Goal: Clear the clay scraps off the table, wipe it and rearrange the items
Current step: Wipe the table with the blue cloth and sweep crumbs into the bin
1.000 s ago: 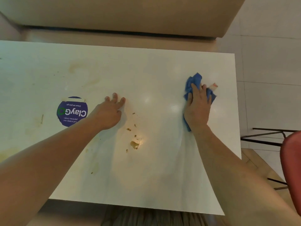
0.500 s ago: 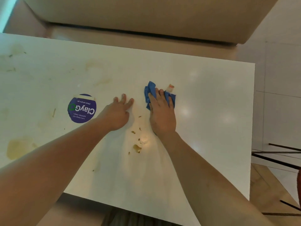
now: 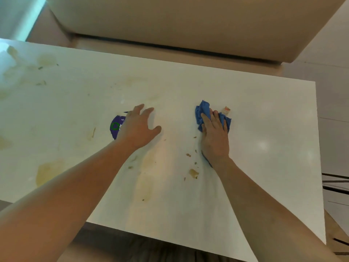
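Note:
The white table carries yellowish clay smears and small brown clay scraps near its middle. My right hand presses flat on a crumpled blue cloth to the right of the scraps; the cloth shows beyond my fingertips and at my wrist. My left hand rests flat on the table with fingers spread, partly covering a round purple sticker. A small pale scrap with an orange mark lies just right of the cloth.
A beige cushioned bench runs along the table's far edge. More clay stains mark the left part of the table. Tiled floor and black metal chair legs lie to the right.
My right hand slid the cloth left toward the scraps, then back to the right. My left hand shifted left over the sticker. The camera view moved.

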### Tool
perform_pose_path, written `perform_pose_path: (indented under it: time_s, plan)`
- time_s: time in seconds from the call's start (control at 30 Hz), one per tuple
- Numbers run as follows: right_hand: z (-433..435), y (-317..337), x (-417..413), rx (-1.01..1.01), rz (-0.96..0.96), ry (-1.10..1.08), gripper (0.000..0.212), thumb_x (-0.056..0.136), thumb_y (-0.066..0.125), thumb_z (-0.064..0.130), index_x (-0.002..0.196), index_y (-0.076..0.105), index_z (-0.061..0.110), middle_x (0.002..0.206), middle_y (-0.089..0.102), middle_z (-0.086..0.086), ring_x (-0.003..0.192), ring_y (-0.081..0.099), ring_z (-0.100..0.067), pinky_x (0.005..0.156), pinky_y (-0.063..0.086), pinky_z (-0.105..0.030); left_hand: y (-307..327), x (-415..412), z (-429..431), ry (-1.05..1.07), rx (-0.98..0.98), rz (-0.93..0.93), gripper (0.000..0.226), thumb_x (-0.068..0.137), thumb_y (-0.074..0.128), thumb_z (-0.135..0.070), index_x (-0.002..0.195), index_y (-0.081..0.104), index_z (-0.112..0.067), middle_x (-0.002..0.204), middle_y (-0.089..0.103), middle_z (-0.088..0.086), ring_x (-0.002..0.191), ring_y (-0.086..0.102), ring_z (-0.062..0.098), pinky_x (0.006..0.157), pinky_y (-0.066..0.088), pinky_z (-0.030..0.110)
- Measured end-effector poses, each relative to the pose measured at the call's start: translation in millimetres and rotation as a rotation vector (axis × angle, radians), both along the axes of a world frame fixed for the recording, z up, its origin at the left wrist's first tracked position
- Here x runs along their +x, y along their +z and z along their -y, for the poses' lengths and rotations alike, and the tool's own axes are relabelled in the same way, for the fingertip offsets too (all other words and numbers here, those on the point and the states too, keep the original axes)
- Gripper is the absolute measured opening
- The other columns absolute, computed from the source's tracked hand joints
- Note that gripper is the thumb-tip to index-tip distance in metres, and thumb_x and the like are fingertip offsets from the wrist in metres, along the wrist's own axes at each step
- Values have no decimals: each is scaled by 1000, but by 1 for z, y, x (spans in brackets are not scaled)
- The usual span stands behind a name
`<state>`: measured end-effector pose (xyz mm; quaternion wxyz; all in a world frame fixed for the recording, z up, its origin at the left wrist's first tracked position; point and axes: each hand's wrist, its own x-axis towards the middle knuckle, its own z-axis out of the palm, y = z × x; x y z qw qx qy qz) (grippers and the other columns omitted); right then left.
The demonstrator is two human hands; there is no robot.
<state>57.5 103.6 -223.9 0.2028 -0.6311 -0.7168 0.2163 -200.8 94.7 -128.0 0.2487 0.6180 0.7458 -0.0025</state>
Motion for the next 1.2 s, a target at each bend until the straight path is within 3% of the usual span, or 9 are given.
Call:
perform_pose_path:
  time_s: [0.17, 0.3, 0.43, 0.57, 0.7, 0.8, 1.0, 1.13, 1.2]
  plan:
    - [13, -1, -65, 22, -32, -40, 48, 101, 43, 7, 148, 51, 11, 159, 41, -14, 152, 26, -32, 123, 20, -54, 0, -85, 14, 145, -172, -106, 119, 65, 77, -79, 159, 17, -35, 166, 11, 7, 153, 10, 37, 112, 36, 59]
    - [43, 0, -124, -12, -72, 61, 51, 103, 36, 8, 153, 44, 16, 159, 41, -10, 151, 27, -31, 122, 24, -54, -7, -114, 21, 72, -244, -90, 129, 56, 80, -81, 158, 19, -31, 157, 21, 6, 145, 19, 38, 110, 38, 55]
    - [77, -4, -151, -78, -14, 183, 57, 103, 37, 10, 158, 34, 24, 154, 42, -3, 147, 31, -28, 118, 33, -50, -8, -117, 18, 38, -218, -101, 125, 57, 75, -86, 155, 25, -27, 148, 31, 7, 136, 29, 38, 102, 42, 49]
    - [105, -5, -164, -135, -13, 244, 55, 103, 45, 3, 155, 42, 20, 165, 31, -5, 157, 13, -25, 127, 16, -45, -9, -125, 21, 9, -191, -98, 119, 61, 73, -85, 155, 27, -28, 150, 33, 6, 135, 32, 39, 100, 43, 48]
    - [108, 13, -164, -187, -249, 97, 48, 100, 38, 10, 143, 56, 22, 154, 48, -7, 148, 34, -27, 118, 36, -47, -12, -133, 32, -46, -182, -109, 129, 62, 68, -89, 161, 12, -31, 162, 24, 8, 145, 26, 41, 114, 34, 52]
    - [90, 29, -152, -111, -289, -61, 48, 99, 40, 8, 142, 57, 17, 154, 48, -10, 144, 41, -31, 116, 39, -44, -9, -134, 33, -50, -210, -128, 123, 64, 66, -89, 161, 11, -37, 164, 18, 5, 147, 21, 40, 110, 40, 53]
    - [43, 3, -156, -136, -88, -17, 53, 103, 34, 9, 154, 43, 20, 165, 32, -7, 156, 17, -24, 124, 21, -53, -16, -130, 28, -32, -144, -145, 123, 64, 65, -90, 160, 13, -35, 157, 27, 2, 142, 28, 38, 100, 48, 52]
    - [82, 0, -182, -164, -107, 158, 56, 102, 35, 15, 157, 37, 27, 157, 38, -7, 149, 31, -29, 119, 33, -53, -19, -131, 27, -50, -142, -181, 124, 62, 60, -95, 160, 12, -36, 154, 30, 4, 138, 32, 39, 96, 49, 50]
    - [104, 18, -194, -187, -174, 260, 56, 101, 34, 11, 155, 39, 27, 141, 48, -4, 136, 42, -25, 114, 38, -41, -18, -129, 26, -41, -159, -175, 118, 64, 60, -94, 158, 18, -35, 151, 31, 5, 135, 32, 39, 91, 49, 47]
